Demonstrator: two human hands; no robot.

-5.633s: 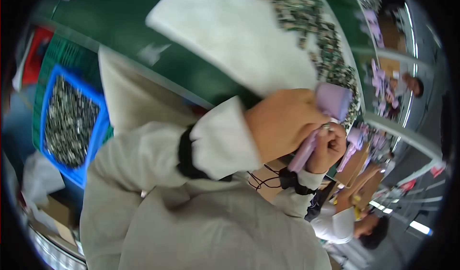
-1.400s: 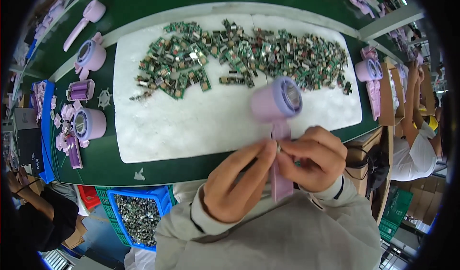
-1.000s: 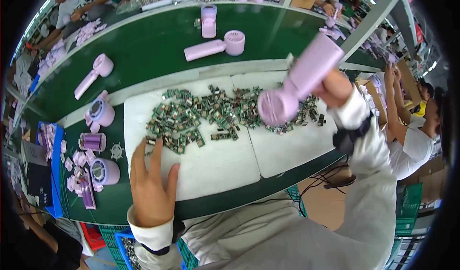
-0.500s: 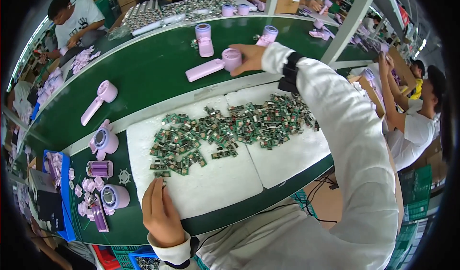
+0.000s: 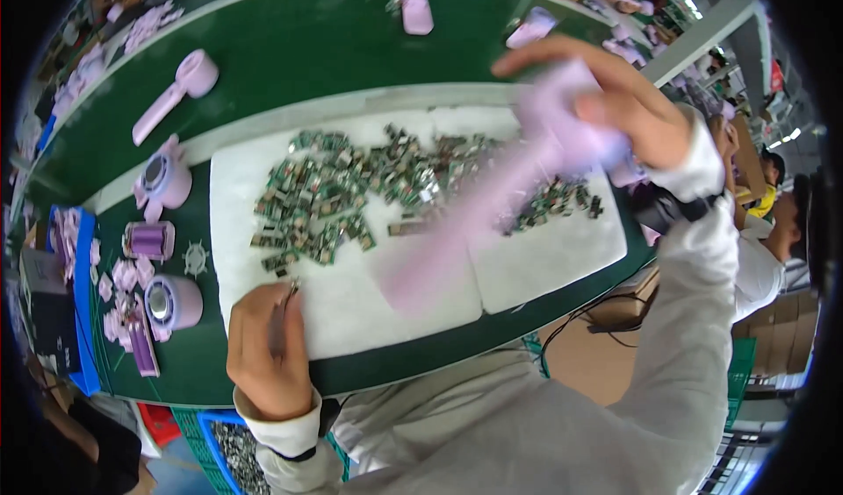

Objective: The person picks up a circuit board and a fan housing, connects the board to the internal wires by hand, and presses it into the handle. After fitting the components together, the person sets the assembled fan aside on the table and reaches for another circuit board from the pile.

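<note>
My right hand [image 5: 637, 113] grips a light-purple handheld fan [image 5: 492, 205] by its round head. Blurred by motion, the fan slants over the white foam sheets [image 5: 351, 328] with its handle toward me. My left hand [image 5: 270, 346] is closed at the foam's near-left edge, around a slim metal tool [image 5: 292, 290] that looks like tweezers; most of it is hidden by the fingers. Many small green circuit boards [image 5: 325, 197] lie heaped on the foam, partly covered by the fan.
On the shelf beyond lie another fan [image 5: 195, 74] and opened fan parts [image 5: 416, 8]. At left are fan heads [image 5: 173, 302], a purple battery piece [image 5: 149, 240] and a blue bin [image 5: 85, 302]. A metal post [image 5: 702, 43] rises at right, near a co-worker [image 5: 773, 249].
My right hand has picked the fan up off the shelf and brought it nearer, over the foam. My left hand stays by the foam edge. The view has tilted downward.
</note>
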